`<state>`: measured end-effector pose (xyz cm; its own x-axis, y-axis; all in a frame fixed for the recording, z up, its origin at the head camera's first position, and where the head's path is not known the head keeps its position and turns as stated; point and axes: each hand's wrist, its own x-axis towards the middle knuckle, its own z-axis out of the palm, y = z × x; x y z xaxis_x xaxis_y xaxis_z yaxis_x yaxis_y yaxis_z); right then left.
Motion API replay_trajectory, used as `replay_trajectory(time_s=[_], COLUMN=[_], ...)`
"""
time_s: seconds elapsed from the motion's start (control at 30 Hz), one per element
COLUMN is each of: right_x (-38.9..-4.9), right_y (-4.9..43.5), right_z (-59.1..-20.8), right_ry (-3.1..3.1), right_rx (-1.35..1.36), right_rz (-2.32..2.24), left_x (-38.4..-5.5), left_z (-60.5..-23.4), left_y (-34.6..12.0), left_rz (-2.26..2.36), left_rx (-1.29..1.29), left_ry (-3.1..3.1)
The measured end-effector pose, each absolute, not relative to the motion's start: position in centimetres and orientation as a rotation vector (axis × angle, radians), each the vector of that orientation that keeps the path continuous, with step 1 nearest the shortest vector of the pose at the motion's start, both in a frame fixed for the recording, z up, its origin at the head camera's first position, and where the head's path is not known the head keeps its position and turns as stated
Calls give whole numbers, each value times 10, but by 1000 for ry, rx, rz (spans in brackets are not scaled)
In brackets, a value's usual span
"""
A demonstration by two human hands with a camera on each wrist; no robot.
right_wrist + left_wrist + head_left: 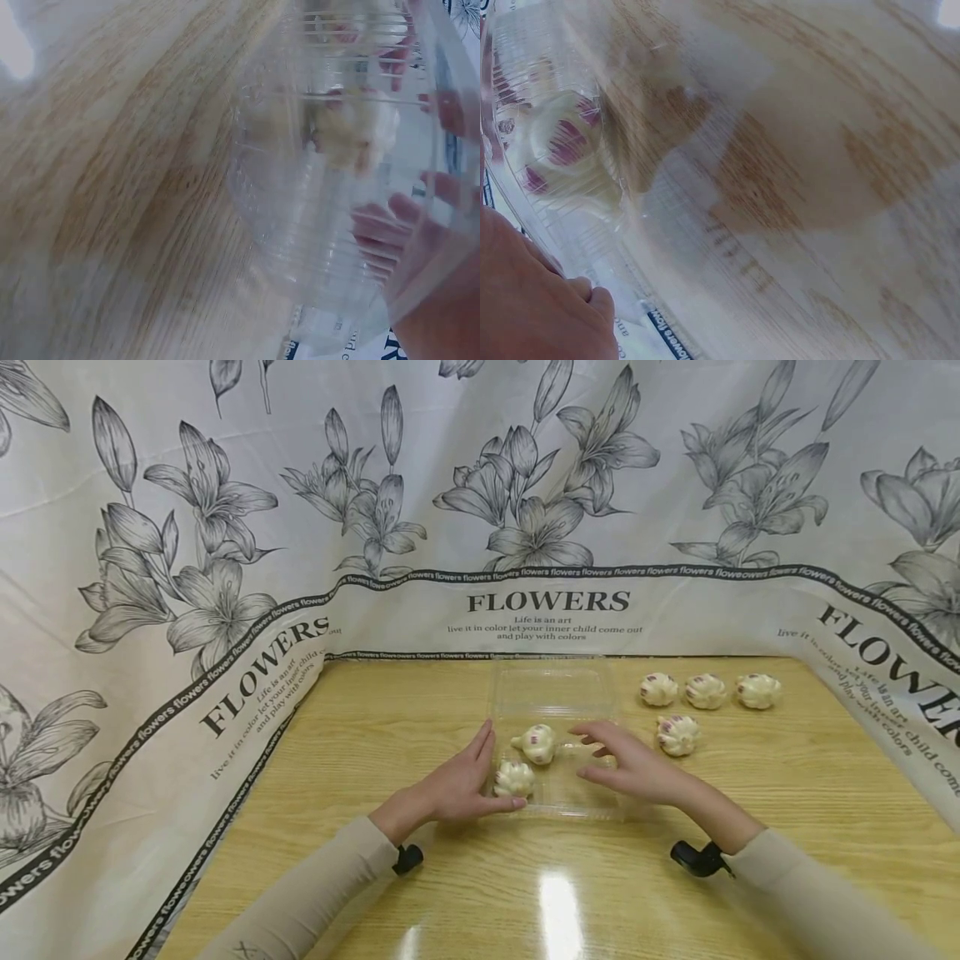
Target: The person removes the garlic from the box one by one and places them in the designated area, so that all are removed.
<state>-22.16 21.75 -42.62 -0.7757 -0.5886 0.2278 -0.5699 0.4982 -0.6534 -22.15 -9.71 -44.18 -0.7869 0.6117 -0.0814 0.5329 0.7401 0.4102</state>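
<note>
Over the right half of a clear plastic box [573, 812] hung the right hand [632, 767], its bent fingers and thumb apart with nothing between them. Along the left wall lay the left hand [459, 783], fingers nearly straight, thumb stretched toward the front rim; whether it pressed plastic or bulb, one could not tell. Two garlic-like bulbs sat inside on the left, a back bulb [538, 743] and a front bulb [514, 779]. Good handling probably called for bracing the thin wall without squeezing, since it looked apt to flex, and for bringing the right fingers in from above, so that neither bulb was nudged.

To the right, on the wooden table [360, 693], lay a row of three bulbs [705, 691] and, nearer, a single bulb [678, 735]. The box's right wall stood between these and its inside, and the open lid [555, 691] spread out behind, toward the flower-printed curtain [551, 547]
</note>
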Motion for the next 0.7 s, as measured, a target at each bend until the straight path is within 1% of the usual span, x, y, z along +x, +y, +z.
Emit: replay_trajectory(time_s=[0.33,0.7], right_x=[-235,-241], right_y=[201,190], right_z=[-435,-439], right_ry=[2780,2749], right_rx=[-1064,-1057], right_rz=[-1088,-1113], left_x=[-220,-223], left_z=[-441,-444], left_y=[-98,-97], left_rz=[552,558], left_rx=[896,910], left_ry=[2721,2728])
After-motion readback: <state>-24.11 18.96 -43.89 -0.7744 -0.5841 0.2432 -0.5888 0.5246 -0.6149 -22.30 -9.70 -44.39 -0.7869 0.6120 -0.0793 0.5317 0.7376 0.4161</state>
